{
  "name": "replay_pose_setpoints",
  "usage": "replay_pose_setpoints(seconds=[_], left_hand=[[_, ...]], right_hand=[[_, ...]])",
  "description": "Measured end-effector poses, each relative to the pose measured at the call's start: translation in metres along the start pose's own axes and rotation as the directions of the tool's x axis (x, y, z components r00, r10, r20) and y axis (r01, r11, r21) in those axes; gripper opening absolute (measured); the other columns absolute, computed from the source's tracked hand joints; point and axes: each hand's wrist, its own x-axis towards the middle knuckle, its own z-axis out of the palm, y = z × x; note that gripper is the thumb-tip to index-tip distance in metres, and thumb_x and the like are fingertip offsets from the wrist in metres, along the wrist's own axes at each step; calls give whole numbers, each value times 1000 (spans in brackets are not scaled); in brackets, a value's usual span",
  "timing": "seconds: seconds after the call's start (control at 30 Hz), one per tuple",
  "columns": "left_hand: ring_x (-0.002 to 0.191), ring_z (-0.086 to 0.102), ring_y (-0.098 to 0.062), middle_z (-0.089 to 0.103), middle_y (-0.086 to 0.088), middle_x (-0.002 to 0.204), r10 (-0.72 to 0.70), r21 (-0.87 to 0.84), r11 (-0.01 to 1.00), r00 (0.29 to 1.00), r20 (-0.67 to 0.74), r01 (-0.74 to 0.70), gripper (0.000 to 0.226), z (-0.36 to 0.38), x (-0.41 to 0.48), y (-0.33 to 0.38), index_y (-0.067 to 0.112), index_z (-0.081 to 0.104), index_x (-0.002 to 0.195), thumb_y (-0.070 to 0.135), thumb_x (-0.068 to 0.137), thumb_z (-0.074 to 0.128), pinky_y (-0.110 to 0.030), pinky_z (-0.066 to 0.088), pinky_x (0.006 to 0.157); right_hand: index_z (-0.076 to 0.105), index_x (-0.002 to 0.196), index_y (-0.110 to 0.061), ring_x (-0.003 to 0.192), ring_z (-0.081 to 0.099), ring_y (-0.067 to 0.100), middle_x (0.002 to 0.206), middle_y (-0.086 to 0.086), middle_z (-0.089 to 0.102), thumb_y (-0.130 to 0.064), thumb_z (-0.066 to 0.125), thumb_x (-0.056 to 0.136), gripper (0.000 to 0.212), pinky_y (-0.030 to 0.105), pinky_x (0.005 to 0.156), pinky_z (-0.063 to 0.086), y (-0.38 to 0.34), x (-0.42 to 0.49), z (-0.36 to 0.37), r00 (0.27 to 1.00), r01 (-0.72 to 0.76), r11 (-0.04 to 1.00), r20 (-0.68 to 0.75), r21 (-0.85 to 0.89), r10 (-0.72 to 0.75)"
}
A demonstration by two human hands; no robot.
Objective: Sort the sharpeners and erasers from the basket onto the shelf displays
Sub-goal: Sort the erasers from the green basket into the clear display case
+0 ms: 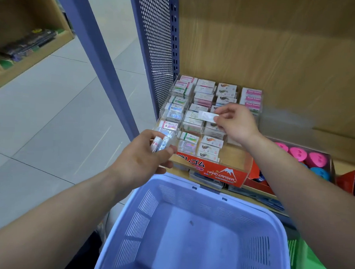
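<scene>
My right hand (237, 122) pinches a flat white wrapped eraser (208, 116) above the middle of the clear eraser display (167, 105) on the wooden shelf. My left hand (145, 159) grips a small bundle of wrapped erasers (162, 142) at the display's front left corner. The display's compartments hold rows of boxed erasers; its orange front panel (221, 173) reads "HARD ERASER". Below my arms hangs the lilac plastic basket (249, 202), whose visible bottom shows nothing in it.
Pink and blue round items (300, 154) fill a box to the right of the display. A purple perforated upright (155, 52) bounds the shelf on the left. Grey tiled floor (51, 108) and another wooden shelf unit (28, 36) lie to the left.
</scene>
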Motion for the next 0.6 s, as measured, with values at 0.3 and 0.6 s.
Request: replay_pose_setpoints(seconds=[0.3, 0.6], left_hand=[[80, 71, -27, 68, -23, 104, -9, -106, 994, 999, -42, 5, 18, -3, 4, 1, 10, 62, 112, 3, 96, 63, -43, 62, 79], [81, 76, -27, 70, -11, 98, -8, -129, 992, 1000, -27, 4, 27, -5, 0, 3, 10, 62, 116, 0, 92, 68, -37, 64, 71]], right_hand=[[73, 110, -28, 98, 62, 20, 111, -4, 61, -28, 59, 96, 20, 35, 78, 52, 3, 30, 35, 960, 274, 810, 200, -518, -197], [74, 107, -24, 70, 63, 7, 99, -7, 73, -19, 58, 100, 18, 23, 66, 50, -31, -52, 9, 964, 174, 984, 209, -45, -161]])
